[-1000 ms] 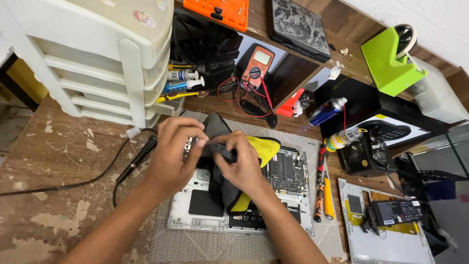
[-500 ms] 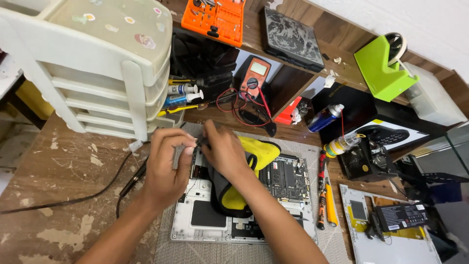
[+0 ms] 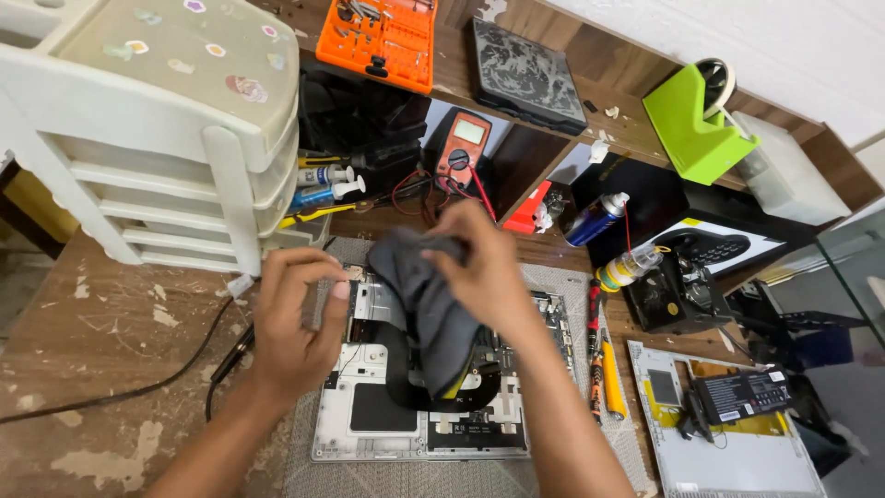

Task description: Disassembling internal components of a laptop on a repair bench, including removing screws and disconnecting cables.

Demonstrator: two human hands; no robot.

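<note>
Head view, looking down on worn wooden tabletop (image 3: 111, 350), paint-flecked.

Far left edge: white plastic drawer unit (image 3: 157, 138), stickers on top; tubes and syringes (image 3: 327, 184) tucked beside its right side. Black cable (image 3: 120, 392) trailing across bare wood toward grey work mat (image 3: 572, 295).

Left of centre: left hand (image 3: 295, 337), fingers curled loosely, thumb forward, resting over left edge of opened laptop chassis (image 3: 415, 415); whether anything is pinched between the fingers cannot be told.

Centre: opened laptop chassis lying flat on grey work mat, circuit board (image 3: 544, 332) exposed on its right side. Dark grey cloth (image 3: 429, 304) draped down over middle of chassis, upper end lifted clear of it.

Just right of centre: right hand (image 3: 484, 272), fingers closed on upper end of dark grey cloth, held above rear edge of chassis.

Rear shelf: orange screwdriver-bit case (image 3: 383, 37), dark patterned flat case (image 3: 525, 74), multimeter (image 3: 463, 143) standing below with red and black leads.

Right of mat: spray can (image 3: 595, 219) lying tilted, small yellow-capped bottle (image 3: 627, 267), yellow-handled tools (image 3: 604, 369) along right edge of mat.

Far right: green tape dispenser (image 3: 696, 120) on shelf, black box (image 3: 678, 295), grey laptop cover (image 3: 728, 443) at near right corner carrying black battery pack (image 3: 742, 392).
</note>
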